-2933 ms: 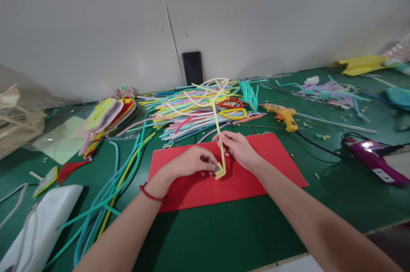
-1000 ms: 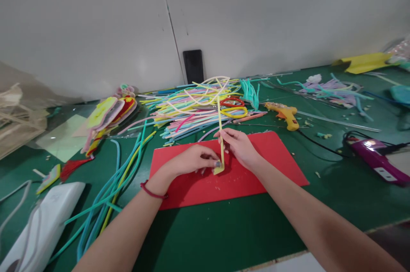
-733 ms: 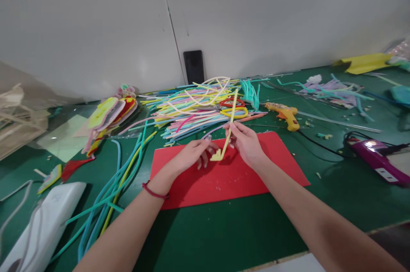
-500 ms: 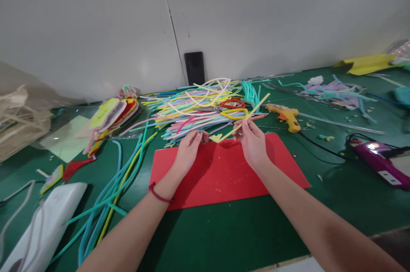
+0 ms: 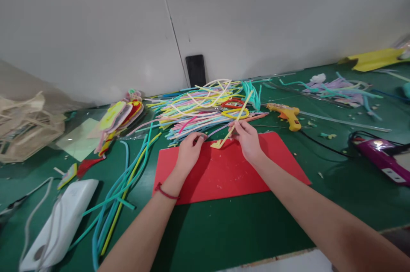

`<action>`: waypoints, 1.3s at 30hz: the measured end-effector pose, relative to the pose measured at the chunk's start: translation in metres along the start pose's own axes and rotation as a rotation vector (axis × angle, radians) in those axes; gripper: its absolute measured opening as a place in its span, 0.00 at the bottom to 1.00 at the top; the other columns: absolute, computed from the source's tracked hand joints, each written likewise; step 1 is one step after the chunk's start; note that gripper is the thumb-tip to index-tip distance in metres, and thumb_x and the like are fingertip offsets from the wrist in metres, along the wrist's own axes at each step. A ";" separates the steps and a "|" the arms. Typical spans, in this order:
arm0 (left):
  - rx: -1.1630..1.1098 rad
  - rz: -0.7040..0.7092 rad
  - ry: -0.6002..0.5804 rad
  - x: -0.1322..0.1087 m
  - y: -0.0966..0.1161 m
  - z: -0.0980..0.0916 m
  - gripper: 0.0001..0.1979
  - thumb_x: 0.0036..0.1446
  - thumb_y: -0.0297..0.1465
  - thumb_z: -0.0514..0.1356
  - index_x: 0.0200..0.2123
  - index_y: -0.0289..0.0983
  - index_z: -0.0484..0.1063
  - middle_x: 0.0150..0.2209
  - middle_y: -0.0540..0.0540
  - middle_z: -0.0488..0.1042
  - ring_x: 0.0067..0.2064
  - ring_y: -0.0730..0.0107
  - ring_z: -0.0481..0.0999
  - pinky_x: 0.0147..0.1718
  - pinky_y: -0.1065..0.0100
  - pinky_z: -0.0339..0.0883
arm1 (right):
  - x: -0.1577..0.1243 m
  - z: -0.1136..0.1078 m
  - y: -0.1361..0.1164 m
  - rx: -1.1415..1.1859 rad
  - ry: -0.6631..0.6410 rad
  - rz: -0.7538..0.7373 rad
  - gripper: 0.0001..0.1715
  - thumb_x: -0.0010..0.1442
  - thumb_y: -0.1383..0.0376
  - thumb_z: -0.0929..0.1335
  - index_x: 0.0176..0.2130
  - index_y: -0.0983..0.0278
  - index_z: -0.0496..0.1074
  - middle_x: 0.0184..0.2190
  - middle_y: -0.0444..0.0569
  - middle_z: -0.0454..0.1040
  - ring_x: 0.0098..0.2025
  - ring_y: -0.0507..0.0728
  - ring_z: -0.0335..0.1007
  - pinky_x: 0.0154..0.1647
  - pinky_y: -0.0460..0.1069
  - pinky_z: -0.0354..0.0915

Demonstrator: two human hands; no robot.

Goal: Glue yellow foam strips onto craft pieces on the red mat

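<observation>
My right hand (image 5: 247, 139) pinches a yellow pipe cleaner (image 5: 235, 120) near its folded lower end, which hangs over the far edge of the red mat (image 5: 230, 176). The stem slants up and right over the pile of coloured pipe cleaners (image 5: 195, 112). My left hand (image 5: 188, 152), with a red string on the wrist, rests at the mat's far edge with fingers curled toward the pile. What those fingers touch is too small to make out.
A yellow glue gun (image 5: 286, 115) lies right of the pile, a purple tool (image 5: 379, 154) further right. Long teal and yellow cords (image 5: 118, 195) run down the left beside a white device (image 5: 59, 225). Felt shapes (image 5: 117, 120) stack at left.
Both hands moved from the mat's middle to its far edge. The yellow pipe cleaner went from upright to slanting right, and my left hand let go of its folded end.
</observation>
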State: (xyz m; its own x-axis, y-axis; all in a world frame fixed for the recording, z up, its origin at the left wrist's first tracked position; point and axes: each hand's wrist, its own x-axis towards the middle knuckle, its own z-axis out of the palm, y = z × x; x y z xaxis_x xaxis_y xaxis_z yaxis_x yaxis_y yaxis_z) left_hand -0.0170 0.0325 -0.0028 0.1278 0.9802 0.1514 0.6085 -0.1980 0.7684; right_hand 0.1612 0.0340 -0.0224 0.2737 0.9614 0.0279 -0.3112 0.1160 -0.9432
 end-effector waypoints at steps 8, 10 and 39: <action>0.059 -0.027 0.137 -0.006 -0.008 0.005 0.08 0.56 0.25 0.53 0.35 0.37 0.72 0.39 0.43 0.76 0.41 0.63 0.74 0.42 0.62 0.67 | 0.001 0.003 -0.002 -0.012 -0.049 0.005 0.19 0.45 0.49 0.71 0.24 0.62 0.71 0.21 0.41 0.68 0.20 0.49 0.62 0.21 0.46 0.62; 0.057 -0.026 0.151 -0.007 -0.009 0.006 0.08 0.56 0.25 0.53 0.35 0.37 0.71 0.39 0.43 0.76 0.41 0.62 0.74 0.42 0.62 0.67 | 0.003 0.003 -0.002 -0.008 -0.066 0.010 0.20 0.44 0.48 0.71 0.24 0.62 0.71 0.21 0.42 0.68 0.20 0.50 0.63 0.20 0.46 0.62; -0.275 -0.112 0.070 -0.004 0.002 0.007 0.12 0.59 0.35 0.51 0.31 0.37 0.70 0.32 0.47 0.76 0.35 0.68 0.74 0.35 0.69 0.64 | -0.003 0.002 -0.010 0.112 -0.080 0.067 0.12 0.49 0.55 0.72 0.28 0.62 0.73 0.23 0.43 0.74 0.25 0.51 0.72 0.28 0.47 0.68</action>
State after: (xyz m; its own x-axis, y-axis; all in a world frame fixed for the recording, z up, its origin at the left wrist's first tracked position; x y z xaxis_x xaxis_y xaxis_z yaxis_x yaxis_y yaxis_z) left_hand -0.0104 0.0283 -0.0060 0.0117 0.9958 0.0909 0.3798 -0.0885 0.9208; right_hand 0.1617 0.0302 -0.0129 0.1772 0.9842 -0.0030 -0.4270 0.0741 -0.9012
